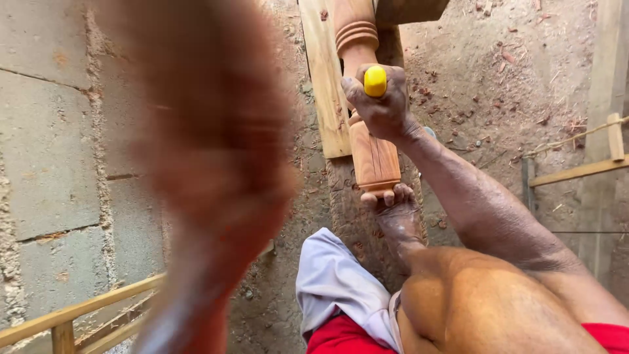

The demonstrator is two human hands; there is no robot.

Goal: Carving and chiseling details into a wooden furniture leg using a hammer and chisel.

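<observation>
Woodwork first: I see a turned wooden post [370, 141] lying on a log [357, 210] on the dirt ground [498, 72], beside a pale plank [325, 78]. My right hand [381, 105] has its fingers wrapped tight round a yellow-handled tool [375, 80], held upright against the post. My toes [388, 195] touch the post's near end. My left hand [209, 151] is a raised blur close to the camera, before the block wall [46, 151]; I cannot tell how its fingers stand. Grey cloth [334, 282] lies over my leg
</observation>
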